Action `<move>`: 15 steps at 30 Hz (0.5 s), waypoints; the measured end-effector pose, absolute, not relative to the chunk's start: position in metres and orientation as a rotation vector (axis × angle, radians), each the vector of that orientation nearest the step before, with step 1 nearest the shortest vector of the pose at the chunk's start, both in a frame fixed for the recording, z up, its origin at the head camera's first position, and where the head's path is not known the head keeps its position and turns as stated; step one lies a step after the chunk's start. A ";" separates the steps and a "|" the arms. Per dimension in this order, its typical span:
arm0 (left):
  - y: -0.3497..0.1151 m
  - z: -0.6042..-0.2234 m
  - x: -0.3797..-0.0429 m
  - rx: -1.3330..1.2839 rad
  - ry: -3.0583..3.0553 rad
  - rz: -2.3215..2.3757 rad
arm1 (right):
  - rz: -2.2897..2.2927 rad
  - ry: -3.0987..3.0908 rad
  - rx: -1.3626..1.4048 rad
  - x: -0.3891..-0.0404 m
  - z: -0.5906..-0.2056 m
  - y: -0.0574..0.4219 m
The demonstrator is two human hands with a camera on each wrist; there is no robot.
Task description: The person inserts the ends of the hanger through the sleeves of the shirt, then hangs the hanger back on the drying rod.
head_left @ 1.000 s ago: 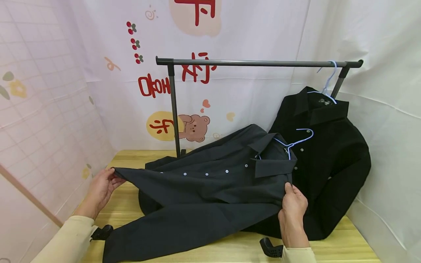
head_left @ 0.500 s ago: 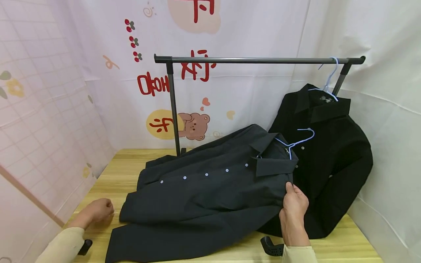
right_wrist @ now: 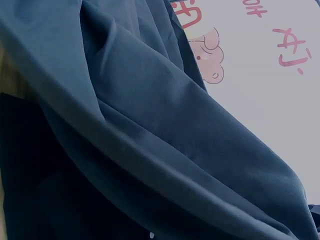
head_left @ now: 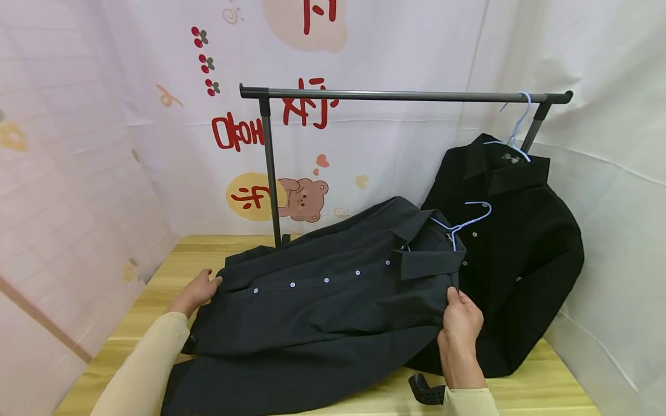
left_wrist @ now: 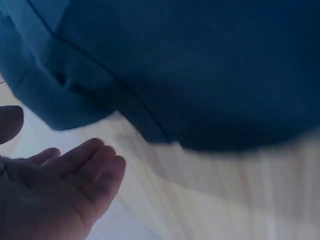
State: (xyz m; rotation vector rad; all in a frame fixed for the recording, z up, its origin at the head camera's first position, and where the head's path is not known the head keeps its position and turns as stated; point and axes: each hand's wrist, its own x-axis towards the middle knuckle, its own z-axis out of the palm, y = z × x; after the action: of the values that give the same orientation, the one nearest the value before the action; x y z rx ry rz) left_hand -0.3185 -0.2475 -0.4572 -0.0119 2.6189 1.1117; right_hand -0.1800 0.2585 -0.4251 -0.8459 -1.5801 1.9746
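Note:
A dark grey button-up shirt point(head_left: 322, 315) lies across the wooden table, collar to the right, with a light blue hanger point(head_left: 472, 222) inside its neck. My right hand point(head_left: 462, 323) grips the shirt at the near shoulder, thumb on top. At the shirt's hem on the left is my left hand point(head_left: 200, 289). In the left wrist view that hand point(left_wrist: 60, 195) has its fingers extended, just apart from the cloth point(left_wrist: 200, 75). Folds of the shirt point(right_wrist: 150, 100) fill much of the right wrist view, where the right hand itself is hidden.
A second, black shirt point(head_left: 541, 248) hangs on a blue hanger point(head_left: 520, 124) at the right end of the metal rack point(head_left: 406, 96), partly behind the grey one. The wooden table point(head_left: 130, 323) is bounded by a printed white curtain point(head_left: 395, 52).
My left hand let go of the raised front hem corner, which fell flat. It then moved up and right to the hem farther back. My right hand keeps its hold at the shoulder.

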 end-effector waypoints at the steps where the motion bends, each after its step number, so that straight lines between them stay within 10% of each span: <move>1: -0.246 -0.459 -0.322 -0.022 2.586 1.140 | 1.979 -1.583 -0.839 -0.180 -0.425 0.258; 15: -0.261 -0.461 -0.313 0.028 2.427 1.484 | 1.987 -1.569 -0.850 -0.184 -0.425 0.255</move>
State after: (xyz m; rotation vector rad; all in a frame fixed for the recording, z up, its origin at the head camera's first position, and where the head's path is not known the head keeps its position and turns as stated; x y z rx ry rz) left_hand -0.3126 -0.2611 -0.4613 0.0280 2.4268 1.4844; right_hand -0.1841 0.2547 -0.4250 -0.8499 -1.5687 1.9874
